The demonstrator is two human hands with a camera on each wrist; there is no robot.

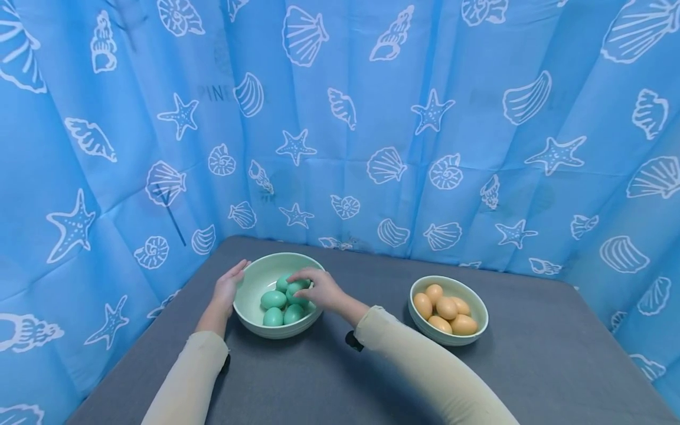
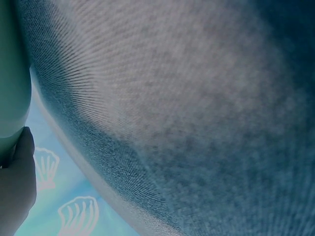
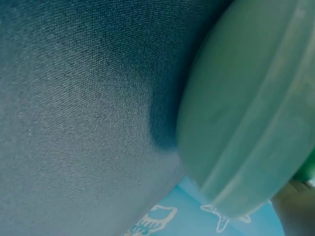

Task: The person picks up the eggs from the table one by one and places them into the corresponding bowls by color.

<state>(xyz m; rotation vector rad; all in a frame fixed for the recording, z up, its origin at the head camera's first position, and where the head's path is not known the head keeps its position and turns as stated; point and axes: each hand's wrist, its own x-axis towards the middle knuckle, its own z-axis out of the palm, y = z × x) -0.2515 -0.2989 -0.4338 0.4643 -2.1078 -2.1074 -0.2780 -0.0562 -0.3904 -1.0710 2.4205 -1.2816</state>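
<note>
Green eggs lie in a pale green bowl on the left part of the table. My left hand rests along the bowl's left side, its fingers fairly straight against the outer wall; in the left wrist view a finger touches that wall. Over the bowl's right rim reaches my right hand, pinching a green egg among the others between thumb and fingers. From the right wrist, the bowl's outer wall hides most of that hand, with a bit of green egg showing by the fingers.
A second pale green bowl with several orange-brown eggs stands to the right, beyond my right forearm. Dark grey cloth covers the table. A blue curtain with white shells and starfish hangs behind and at both sides.
</note>
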